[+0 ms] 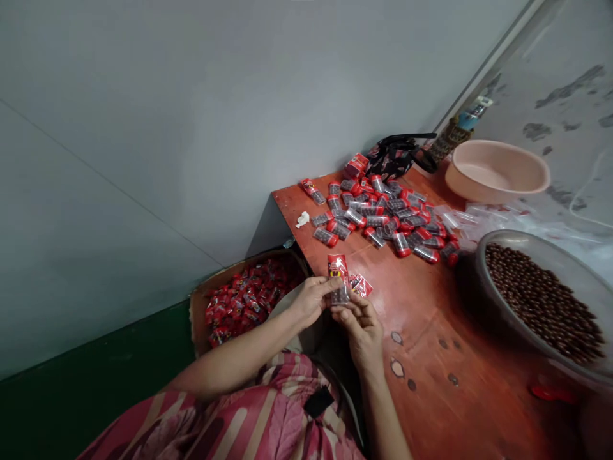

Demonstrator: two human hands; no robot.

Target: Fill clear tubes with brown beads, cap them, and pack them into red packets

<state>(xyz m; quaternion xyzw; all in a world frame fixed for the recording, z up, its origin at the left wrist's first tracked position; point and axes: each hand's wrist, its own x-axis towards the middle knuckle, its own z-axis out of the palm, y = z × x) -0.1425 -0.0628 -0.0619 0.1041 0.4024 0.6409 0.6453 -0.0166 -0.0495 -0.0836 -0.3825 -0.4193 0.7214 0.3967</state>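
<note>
My left hand (311, 299) and my right hand (360, 324) meet at the near edge of a reddish wooden table (421, 332). Together they pinch a small packet (338, 276) with a red top and clear lower half, held upright. A second red packet (361, 285) shows just behind my right fingers; whether it lies on the table or is held I cannot tell. A pile of filled red-and-clear packets (383, 217) lies farther back on the table. A metal bowl (575, 276) of small dark brown balls stands at the right.
A cardboard box (198, 306) full of red packets sits below the table's left edge. A pink plastic basin (498, 172), a black bag (400, 153) and clear plastic bags (483, 217) lie at the back. Grey walls close in left and behind.
</note>
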